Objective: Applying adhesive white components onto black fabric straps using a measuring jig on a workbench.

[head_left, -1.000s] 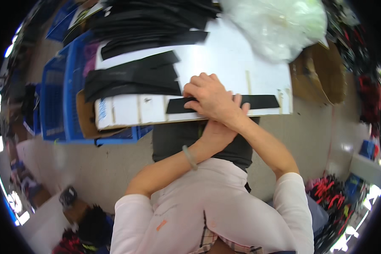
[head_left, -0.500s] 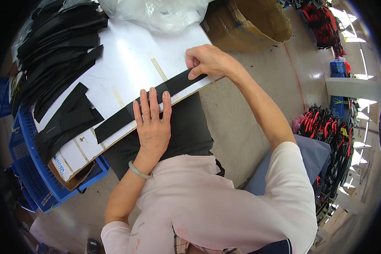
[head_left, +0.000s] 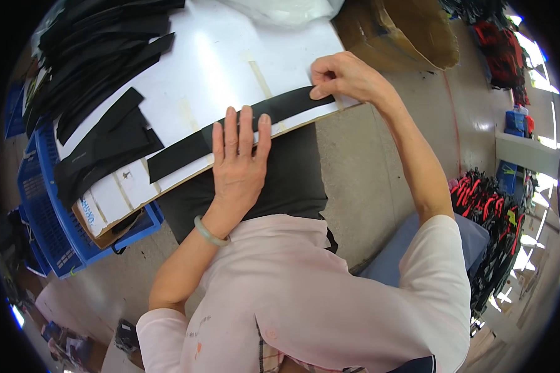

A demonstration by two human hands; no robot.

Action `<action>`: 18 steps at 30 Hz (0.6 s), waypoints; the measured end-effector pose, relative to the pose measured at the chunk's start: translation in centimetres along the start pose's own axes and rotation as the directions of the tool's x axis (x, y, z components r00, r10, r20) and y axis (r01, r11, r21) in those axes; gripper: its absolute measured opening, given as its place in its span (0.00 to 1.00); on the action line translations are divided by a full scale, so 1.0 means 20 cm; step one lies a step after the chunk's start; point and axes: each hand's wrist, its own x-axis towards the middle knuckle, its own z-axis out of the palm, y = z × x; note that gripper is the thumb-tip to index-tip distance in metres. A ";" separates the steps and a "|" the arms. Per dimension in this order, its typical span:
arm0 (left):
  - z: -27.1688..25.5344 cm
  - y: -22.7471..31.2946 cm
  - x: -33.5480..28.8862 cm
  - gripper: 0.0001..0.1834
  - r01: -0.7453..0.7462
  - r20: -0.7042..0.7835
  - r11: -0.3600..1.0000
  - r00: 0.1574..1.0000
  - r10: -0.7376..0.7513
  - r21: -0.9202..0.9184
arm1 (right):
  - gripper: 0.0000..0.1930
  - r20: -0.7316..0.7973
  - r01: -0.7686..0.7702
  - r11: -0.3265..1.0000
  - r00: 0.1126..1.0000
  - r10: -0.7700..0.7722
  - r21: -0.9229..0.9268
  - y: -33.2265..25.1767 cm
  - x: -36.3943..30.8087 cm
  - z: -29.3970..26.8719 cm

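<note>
A long black fabric strip (head_left: 183, 152) lies at a slant along the near edge of a white board (head_left: 211, 68). My left hand (head_left: 239, 171) rests flat on the strip's middle, fingers stretched out and slightly apart. At the strip's right end, my right hand (head_left: 350, 78) is closed, thumb and curled fingers pinching the fabric. Its other fingers are partly hidden behind the thumb side. Left of the strip lies a small stack of black fabric pieces (head_left: 109, 146), with a larger row of overlapping black pieces (head_left: 99, 56) behind it.
Clear plastic wrapping (head_left: 286, 9) lies at the board's far side. A brown cardboard box (head_left: 410, 31) stands beyond the right corner. Blue plastic crates (head_left: 46, 205) sit below the left end. Garments with red parts (head_left: 488, 208) hang at the right, by a grey-blue cover (head_left: 386, 255).
The whole view has shifted, so the board and both hands appear farther right and higher. Relative to the strip, both hands stay in nearly the same places.
</note>
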 end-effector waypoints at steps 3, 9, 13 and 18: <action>-0.01 0.00 -0.01 0.26 0.014 -0.009 0.997 1.000 -0.014 -0.072 | 0.15 -0.008 0.082 0.996 0.997 -0.082 0.039 0.04 0.00 -0.01; 0.00 0.00 -0.01 0.23 0.007 -0.047 0.993 0.999 -0.012 -0.121 | 0.14 -0.043 -0.109 0.992 0.993 0.112 0.068 0.01 -0.01 0.03; -0.13 -0.04 0.08 0.22 0.035 -0.108 0.960 0.992 -0.067 -0.278 | 0.12 -0.040 -0.069 0.993 0.997 0.073 0.097 -0.02 -0.05 -0.03; -0.18 -0.08 0.07 0.17 0.099 0.023 0.850 0.995 -0.101 -0.517 | 0.10 -0.025 -0.063 0.958 0.997 0.073 0.280 -0.04 -0.03 -0.03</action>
